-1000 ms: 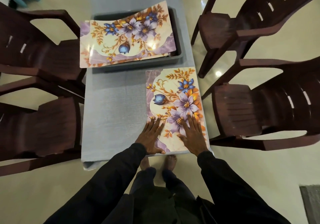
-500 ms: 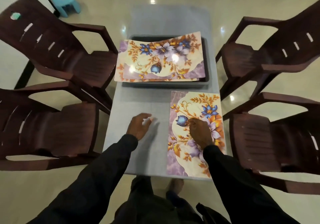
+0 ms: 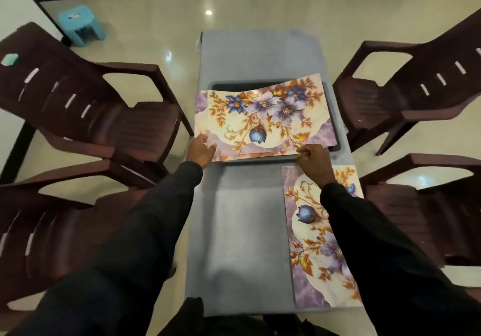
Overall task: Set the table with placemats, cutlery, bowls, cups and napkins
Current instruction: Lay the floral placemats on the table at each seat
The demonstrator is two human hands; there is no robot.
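Observation:
A stack of floral placemats (image 3: 263, 117) lies across a dark grey bin (image 3: 335, 132) in the middle of the grey-covered table (image 3: 242, 231). My left hand (image 3: 200, 151) pinches the near left corner of the top placemat. My right hand (image 3: 313, 161) pinches the stack's near edge further right, fingers curled on it. One floral placemat (image 3: 312, 252) lies flat lengthwise on the table's near right part, partly under my right sleeve. The bin's contents are hidden under the stack.
Dark brown plastic chairs stand around the table: two on the left (image 3: 91, 117) (image 3: 46, 231) and two on the right (image 3: 406, 101) (image 3: 426, 210). A small blue stool (image 3: 80, 24) sits on the tiled floor at the far left.
Both hands left the placemat laid on the near right and reached forward to the stack on the bin, where they now grip its near edge. My view tilted up.

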